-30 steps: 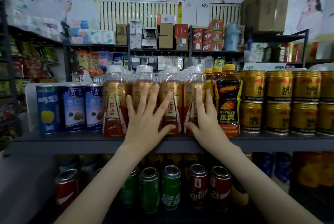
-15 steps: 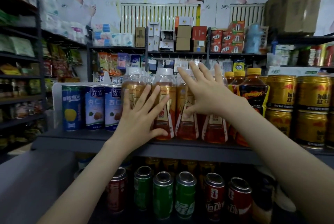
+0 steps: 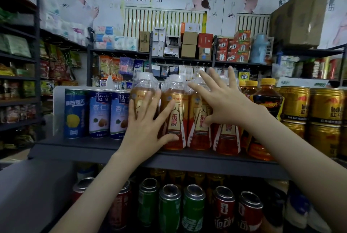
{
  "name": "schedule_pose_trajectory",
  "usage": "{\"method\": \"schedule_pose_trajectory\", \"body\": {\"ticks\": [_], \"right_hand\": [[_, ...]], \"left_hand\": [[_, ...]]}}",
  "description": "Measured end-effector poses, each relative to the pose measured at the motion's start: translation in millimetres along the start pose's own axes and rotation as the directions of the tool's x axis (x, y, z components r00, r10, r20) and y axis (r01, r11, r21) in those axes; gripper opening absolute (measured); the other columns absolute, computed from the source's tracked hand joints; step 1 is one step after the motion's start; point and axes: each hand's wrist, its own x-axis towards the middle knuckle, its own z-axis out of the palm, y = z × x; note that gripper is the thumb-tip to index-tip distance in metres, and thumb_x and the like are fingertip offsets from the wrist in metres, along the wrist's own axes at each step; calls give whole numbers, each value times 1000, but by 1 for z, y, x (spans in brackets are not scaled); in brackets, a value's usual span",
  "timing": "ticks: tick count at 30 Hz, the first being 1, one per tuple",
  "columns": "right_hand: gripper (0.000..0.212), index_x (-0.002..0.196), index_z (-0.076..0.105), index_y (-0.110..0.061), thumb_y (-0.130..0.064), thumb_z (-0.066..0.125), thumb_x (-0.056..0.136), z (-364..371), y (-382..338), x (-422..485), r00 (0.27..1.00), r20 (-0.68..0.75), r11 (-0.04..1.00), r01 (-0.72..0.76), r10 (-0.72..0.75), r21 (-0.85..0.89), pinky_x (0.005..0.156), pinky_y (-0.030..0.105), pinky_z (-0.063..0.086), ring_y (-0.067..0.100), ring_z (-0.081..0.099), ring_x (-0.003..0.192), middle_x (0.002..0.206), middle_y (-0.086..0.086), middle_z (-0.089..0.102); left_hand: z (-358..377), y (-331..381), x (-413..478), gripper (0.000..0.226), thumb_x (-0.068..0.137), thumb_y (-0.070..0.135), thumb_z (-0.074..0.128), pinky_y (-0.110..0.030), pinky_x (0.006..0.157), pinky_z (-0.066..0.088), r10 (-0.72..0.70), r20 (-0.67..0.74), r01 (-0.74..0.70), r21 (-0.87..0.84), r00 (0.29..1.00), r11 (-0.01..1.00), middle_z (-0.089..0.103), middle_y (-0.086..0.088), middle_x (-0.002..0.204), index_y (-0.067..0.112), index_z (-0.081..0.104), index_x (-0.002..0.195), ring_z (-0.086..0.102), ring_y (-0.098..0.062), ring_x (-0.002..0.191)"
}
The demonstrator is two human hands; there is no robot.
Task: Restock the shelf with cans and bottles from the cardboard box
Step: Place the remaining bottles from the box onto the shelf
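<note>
Since the earlier frame the right hand (image 3: 223, 101) has been lifted from low against the bottle fronts to the bottle shoulders, and the view has been shifted toward the right. The left hand (image 3: 148, 129) is kept flat against the row of amber bottles (image 3: 175, 120), fingers spread, thumb hooked around the foot of the second bottle; nothing is gripped. The right hand is held open with fingers fanned toward 11 o'clock, the thumb laid on a bottle label; no bottle is enclosed by it.

The amber bottles are stood upright in a tight row on the grey shelf (image 3: 78, 148), at the middle of the view. At 9 o'clock from them, three blue cans (image 3: 99, 113) are lined up, touching the row. At 3 o'clock a dark yellow-capped bottle (image 3: 267, 105) is placed, then stacked gold cans (image 3: 326, 107). On the shelf below, at 6 o'clock, green and red cans (image 3: 170, 208) are seen. The cardboard box is not identified with certainty.
</note>
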Motion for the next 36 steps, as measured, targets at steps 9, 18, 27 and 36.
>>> {"method": "schedule_pose_trajectory", "body": {"ticks": [9, 18, 27, 36], "right_hand": [[118, 152, -9, -33, -55, 74, 71, 25, -75, -10, 993, -106, 978, 62, -42, 197, 112, 56, -12, 36, -18, 144, 158, 12, -21], [107, 153, -9, -27, -48, 68, 81, 27, -89, -11, 996, -92, 973, 9, 13, 231, 109, 55, -18, 37, -24, 142, 155, 9, -30], [98, 151, -8, -34, -23, 67, 88, 53, -54, -63, 775, -121, 591, -360, 620, 722, 117, 53, 11, 32, -11, 146, 159, 12, -15], [98, 147, -18, -42, -19, 60, 93, 57, -36, -78, 861, 31, 443, -293, 508, 847, 117, 43, 19, 21, -6, 147, 160, 3, -15]], "left_hand": [[-15, -8, -18, 96, 87, 34, 63, -43, 99, 41, -350, 82, 355, -373, 933, 857, 20, -13, 150, 51, -13, 144, 34, -35, 131], [-1, -8, -18, 99, 86, 30, 65, -50, 98, 46, -321, 38, 305, -436, 946, 847, 20, -11, 151, 56, -12, 142, 38, -36, 130], [9, 19, -9, 91, 78, 78, 35, -58, 111, 2, -189, -75, 172, -192, 979, 966, -19, -7, 157, 38, -2, 151, -13, -29, 145], [15, 44, 0, 83, 85, 73, 32, -65, 106, -9, -34, 1, 34, -178, 999, 983, -30, -8, 155, 37, -2, 151, -29, -28, 142]]}}
